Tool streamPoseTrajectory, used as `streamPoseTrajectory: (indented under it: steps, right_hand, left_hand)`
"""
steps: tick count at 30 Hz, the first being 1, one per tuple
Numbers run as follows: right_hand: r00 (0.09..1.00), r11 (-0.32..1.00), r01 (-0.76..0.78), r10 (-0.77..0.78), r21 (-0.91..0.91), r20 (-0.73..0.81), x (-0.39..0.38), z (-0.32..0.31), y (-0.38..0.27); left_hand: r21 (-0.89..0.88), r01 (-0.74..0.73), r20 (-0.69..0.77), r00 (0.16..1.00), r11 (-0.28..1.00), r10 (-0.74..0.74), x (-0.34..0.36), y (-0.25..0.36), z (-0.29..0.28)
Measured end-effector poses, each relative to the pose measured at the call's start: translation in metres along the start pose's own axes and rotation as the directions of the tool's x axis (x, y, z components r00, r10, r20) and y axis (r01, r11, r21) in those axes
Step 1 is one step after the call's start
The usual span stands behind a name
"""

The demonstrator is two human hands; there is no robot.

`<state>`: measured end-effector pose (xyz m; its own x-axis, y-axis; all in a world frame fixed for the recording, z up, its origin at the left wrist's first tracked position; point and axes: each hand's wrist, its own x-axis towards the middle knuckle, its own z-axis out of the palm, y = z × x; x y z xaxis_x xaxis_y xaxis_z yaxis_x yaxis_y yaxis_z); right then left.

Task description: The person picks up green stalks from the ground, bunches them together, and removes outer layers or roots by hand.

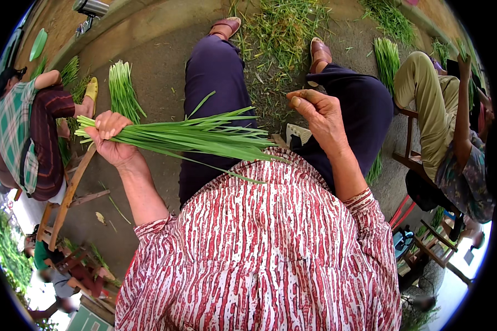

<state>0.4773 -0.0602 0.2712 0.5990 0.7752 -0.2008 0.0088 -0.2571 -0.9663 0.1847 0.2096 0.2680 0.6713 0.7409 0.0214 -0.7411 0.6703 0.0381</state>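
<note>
My left hand [111, 138] grips a bunch of long green leafy stalks [188, 137] near its cut ends, and the bunch lies across my lap with its tips pointing right. My right hand [320, 115] is raised over my right knee with its fingers curled together; nothing shows in it. I sit in dark trousers and a red-and-white patterned shirt, with brown shoes on the concrete floor.
A person in a checked top [25, 138] sits at the left, beside a wooden stool [72, 187]. Another person in khaki trousers [442, 110] sits on a wooden chair at the right. Green bundles [121, 88] and loose trimmings [281, 33] lie on the floor.
</note>
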Motion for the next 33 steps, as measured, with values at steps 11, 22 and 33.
streamPoseTrajectory:
  steps: [11, 22, 33]
  right_hand:
    - [0.958, 0.959, 0.054, 0.029, -0.278, 0.286, 0.024, 0.029, 0.001]
    - [0.933, 0.828, 0.187, 0.019, -0.529, 0.361, 0.02, 0.04, -0.018]
    - [0.995, 0.781, 0.038, 0.025, -0.623, 0.092, 0.017, 0.052, -0.007]
  left_hand:
    - [0.047, 0.025, 0.057, 0.998, 0.999, -0.027, 0.003, -0.008, 0.007]
    - [0.124, 0.043, 0.109, 0.992, 0.991, -0.057, 0.006, -0.007, 0.007]
    - [0.182, 0.044, 0.17, 0.983, 0.982, -0.076, 0.009, -0.026, 0.024]
